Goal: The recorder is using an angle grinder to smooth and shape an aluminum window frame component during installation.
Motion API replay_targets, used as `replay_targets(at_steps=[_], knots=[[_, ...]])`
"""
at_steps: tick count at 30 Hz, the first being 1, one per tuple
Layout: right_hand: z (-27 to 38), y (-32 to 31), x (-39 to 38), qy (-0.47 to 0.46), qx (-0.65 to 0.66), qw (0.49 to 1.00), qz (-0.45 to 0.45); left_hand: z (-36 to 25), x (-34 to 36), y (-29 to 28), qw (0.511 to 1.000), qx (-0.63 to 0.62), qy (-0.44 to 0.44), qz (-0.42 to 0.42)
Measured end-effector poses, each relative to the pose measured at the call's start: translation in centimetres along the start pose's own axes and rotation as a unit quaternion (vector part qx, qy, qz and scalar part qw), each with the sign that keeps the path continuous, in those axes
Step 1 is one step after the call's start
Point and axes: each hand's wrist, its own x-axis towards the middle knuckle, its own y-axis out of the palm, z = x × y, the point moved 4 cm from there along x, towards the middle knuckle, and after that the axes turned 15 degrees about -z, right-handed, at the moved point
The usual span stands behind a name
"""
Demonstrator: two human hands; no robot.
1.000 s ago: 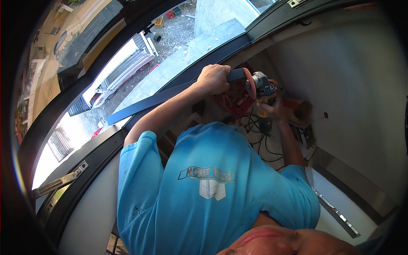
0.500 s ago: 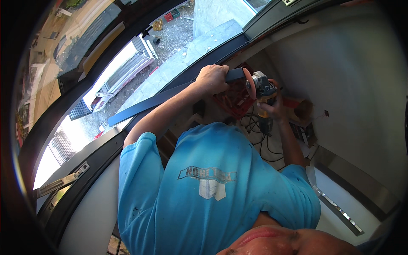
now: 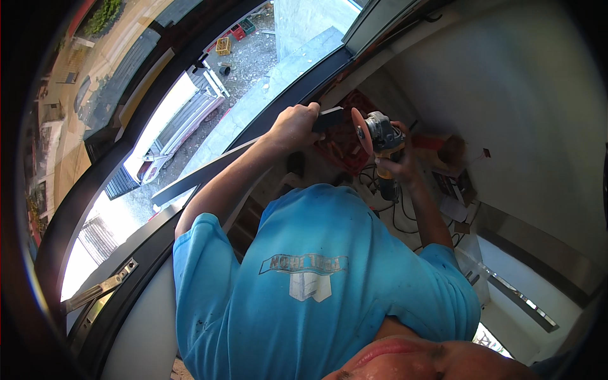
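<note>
My left hand [image 3: 294, 126] is closed round a long dark flat strip [image 3: 229, 163], which lies diagonally along the open window. Its near-side fingers are partly hidden. My right hand [image 3: 400, 161] grips a yellow and black angle grinder [image 3: 385, 136] with a metal head. The grinder's reddish disc [image 3: 361, 132] faces left, a short gap from the strip's right end. The tool's lower body hangs downward over dark cables [image 3: 396, 218].
A dark window frame [image 3: 253, 123] with a metal stay [image 3: 101, 288] curves along the left. A red crate [image 3: 335, 155] and open cardboard box [image 3: 455, 170] sit below. A pale wall [image 3: 506, 95] is at right. Outside are a vehicle, crates and rubble.
My left hand and the strip have shifted left, opening a gap at the disc; the strip now looks turned. The grinder has moved slightly left, and the view has shifted a little.
</note>
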Motion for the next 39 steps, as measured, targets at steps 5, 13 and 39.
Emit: replay_targets(at_steps=[5,13,39], knots=[[0.3,1.1,-0.3,0.011,0.011,1.000,0.012,0.3,-0.1,-0.6,0.999,-0.014,-0.044,-0.012],[0.6,1.8,-0.4,0.023,0.028,0.999,0.005,1.0,-0.3,-1.0,0.991,-0.111,0.021,0.069],[-0.4,3.3,-0.4,0.016,0.016,1.000,0.013,3.0,-0.2,-0.9,0.977,-0.191,0.042,0.088]])
